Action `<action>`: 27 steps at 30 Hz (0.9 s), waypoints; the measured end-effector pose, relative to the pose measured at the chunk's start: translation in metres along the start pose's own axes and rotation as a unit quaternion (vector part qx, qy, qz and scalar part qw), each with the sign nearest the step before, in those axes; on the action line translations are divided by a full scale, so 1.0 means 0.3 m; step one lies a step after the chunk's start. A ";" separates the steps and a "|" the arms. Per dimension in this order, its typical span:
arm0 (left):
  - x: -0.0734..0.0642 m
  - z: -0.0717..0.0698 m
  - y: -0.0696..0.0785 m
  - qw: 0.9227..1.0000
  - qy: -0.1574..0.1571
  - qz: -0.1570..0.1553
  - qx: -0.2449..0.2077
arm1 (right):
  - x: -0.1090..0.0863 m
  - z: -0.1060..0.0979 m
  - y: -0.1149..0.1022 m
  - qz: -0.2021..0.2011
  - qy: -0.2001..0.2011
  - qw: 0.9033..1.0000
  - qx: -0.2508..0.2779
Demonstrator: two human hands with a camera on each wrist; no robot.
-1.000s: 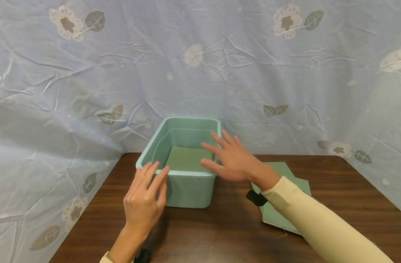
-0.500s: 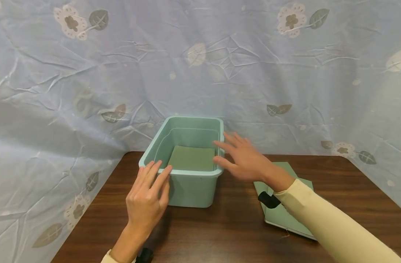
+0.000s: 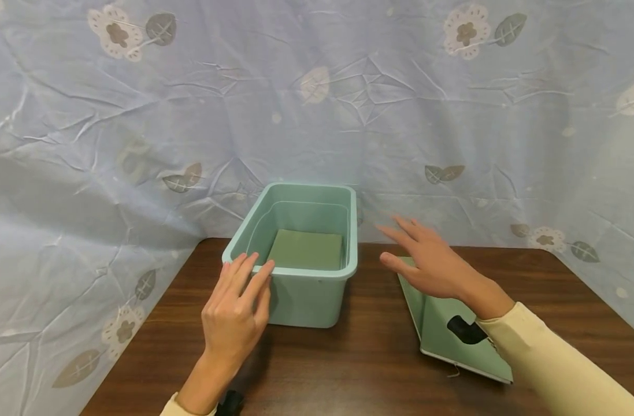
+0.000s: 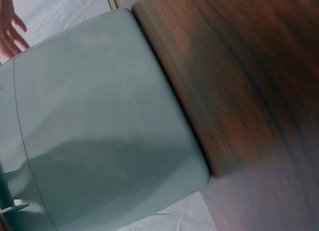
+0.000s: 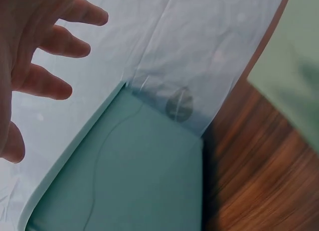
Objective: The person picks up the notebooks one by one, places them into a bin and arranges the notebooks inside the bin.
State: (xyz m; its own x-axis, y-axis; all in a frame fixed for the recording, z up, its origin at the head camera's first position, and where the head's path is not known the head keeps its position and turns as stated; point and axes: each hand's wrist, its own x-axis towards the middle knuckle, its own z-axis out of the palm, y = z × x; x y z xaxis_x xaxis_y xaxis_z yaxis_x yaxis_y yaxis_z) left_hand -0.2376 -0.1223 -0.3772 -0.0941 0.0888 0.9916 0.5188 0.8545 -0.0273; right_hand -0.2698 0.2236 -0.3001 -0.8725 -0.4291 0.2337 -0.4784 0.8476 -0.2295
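Note:
A teal plastic bin (image 3: 308, 297) stands on the wooden table, with a flat green book-like piece (image 3: 306, 249) lying inside. At its near left corner, my left hand (image 3: 234, 318) rests its fingers on the rim. To the right of the bin, my right hand (image 3: 432, 263) is held in the air with fingers spread and nothing in it. Below that hand and wrist lie green hardcover books (image 3: 441, 323), overlapping at an angle; the hand and sleeve partly cover them. A loose thread hangs from their near edge. In the right wrist view, spread fingers (image 5: 55, 86) show beside the bin.
The dark wooden table (image 3: 348, 370) has rounded far corners. A pale floral curtain (image 3: 317, 115) hangs just behind it, near the bin's far side. Black wrist straps show on both arms. A strip of bare tabletop lies between bin and books.
My right hand has moved right, from over the bin's right rim to above the green books. My left hand has stayed at the bin's near left corner.

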 end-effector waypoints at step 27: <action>-0.001 0.001 0.005 1.000 0.000 0.001 0.002 | -0.312 -0.085 0.303 0.060 0.008 0.995 -0.080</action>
State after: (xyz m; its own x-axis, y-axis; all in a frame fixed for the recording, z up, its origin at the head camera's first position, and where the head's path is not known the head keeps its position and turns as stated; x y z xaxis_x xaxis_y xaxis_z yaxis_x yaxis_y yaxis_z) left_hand -0.2372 -0.1209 -0.3775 -0.0934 0.0910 0.9915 0.5153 0.8565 -0.0301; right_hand -0.2291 0.3489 -0.3187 -0.9197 -0.3182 0.2299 -0.3483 0.9316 -0.1042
